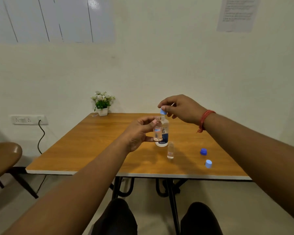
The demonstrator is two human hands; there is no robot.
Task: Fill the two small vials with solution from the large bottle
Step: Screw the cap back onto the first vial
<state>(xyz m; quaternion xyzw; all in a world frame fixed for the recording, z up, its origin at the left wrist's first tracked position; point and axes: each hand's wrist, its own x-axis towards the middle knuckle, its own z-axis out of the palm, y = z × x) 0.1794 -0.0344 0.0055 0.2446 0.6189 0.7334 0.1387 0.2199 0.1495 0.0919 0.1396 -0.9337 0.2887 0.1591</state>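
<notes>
Pinching a small vial between thumb and fingertips, left hand at frame centre, vial upright and lifted clear of the table, mouth uncapped. Gripping the pale blue cap atop the large bottle with curled fingertips, right hand just above and right of centre; cap on or coming off, cannot tell. Looks light, smooth, clear and likely slippery, possibly fragile; best held round the mid-body below the neck, as now. Shows only a shallow pool of clear liquid at the bottom, so filling judged barely begun. Standing just behind the vial, bottle partly full, dark label low on its body. Standing lower right of the bottle, second vial, open, a little liquid inside. Lying further right, well apart, two loose blue caps.
</notes>
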